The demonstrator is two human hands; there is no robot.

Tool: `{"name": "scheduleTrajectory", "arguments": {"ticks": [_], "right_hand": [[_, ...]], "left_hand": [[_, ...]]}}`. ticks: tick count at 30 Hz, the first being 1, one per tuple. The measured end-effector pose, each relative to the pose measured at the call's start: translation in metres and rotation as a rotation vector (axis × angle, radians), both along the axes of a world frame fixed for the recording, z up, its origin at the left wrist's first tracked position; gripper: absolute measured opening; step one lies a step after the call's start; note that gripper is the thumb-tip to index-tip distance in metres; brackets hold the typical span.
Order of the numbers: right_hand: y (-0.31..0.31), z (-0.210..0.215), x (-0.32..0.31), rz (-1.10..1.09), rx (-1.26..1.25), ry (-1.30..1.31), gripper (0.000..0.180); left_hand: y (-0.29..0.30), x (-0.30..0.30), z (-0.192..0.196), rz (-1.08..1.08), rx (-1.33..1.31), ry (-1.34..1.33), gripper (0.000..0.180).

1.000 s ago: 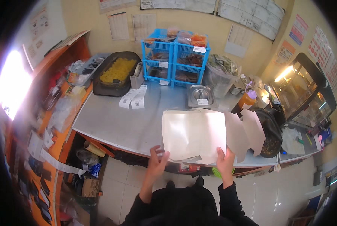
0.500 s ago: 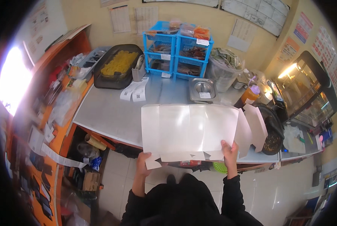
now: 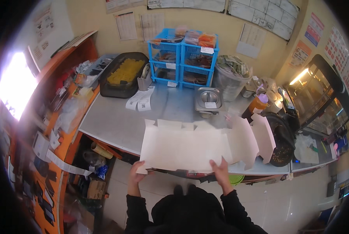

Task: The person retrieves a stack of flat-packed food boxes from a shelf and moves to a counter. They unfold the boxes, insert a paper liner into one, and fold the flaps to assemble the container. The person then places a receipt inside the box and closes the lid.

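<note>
A long grey metal-topped counter (image 3: 108, 121) spans the middle. Over its front edge extends a wide, flat, creased off-white cardboard sheet (image 3: 178, 150) with notched flaps. Behind it stands a two-column bright blue plastic basket rack (image 3: 180, 64); at its right are two bent white cardboard pieces (image 3: 263, 136). The person's bare left hand (image 3: 136, 173) pinches the sheet's near-left corner, thumb on top. The bare right hand (image 3: 220, 171) meets its near edge, fingers parted from the thumb; whether they grip cannot be told.
</note>
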State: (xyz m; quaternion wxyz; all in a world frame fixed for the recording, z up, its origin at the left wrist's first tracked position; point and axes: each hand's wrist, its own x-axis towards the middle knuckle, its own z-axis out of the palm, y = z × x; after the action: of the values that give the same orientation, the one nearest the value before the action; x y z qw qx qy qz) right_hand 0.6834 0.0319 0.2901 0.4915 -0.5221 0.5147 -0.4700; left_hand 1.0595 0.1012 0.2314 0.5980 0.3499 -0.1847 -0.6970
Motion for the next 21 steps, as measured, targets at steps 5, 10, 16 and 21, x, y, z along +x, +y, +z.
{"name": "scheduleTrajectory", "arguments": {"ticks": [5,10,16,21], "right_hand": [[-0.028,-0.007,0.044,-0.036,-0.232,0.440,0.067],[-0.038,0.017,0.085,0.139,-0.359,1.041,0.096],[-0.007,0.052,0.132,0.310,-0.458,0.942,0.083],[0.014,0.021,0.180,0.535,-0.608,0.661,0.065]], "left_hand": [[-0.022,0.057,0.018,-0.072,0.093,-0.286,0.040],[-0.028,0.085,-0.029,-0.102,0.137,-0.667,0.039],[-0.076,0.022,-0.009,0.248,0.166,-1.462,0.068],[0.010,0.049,0.022,0.591,0.071,-1.550,0.036]]}}
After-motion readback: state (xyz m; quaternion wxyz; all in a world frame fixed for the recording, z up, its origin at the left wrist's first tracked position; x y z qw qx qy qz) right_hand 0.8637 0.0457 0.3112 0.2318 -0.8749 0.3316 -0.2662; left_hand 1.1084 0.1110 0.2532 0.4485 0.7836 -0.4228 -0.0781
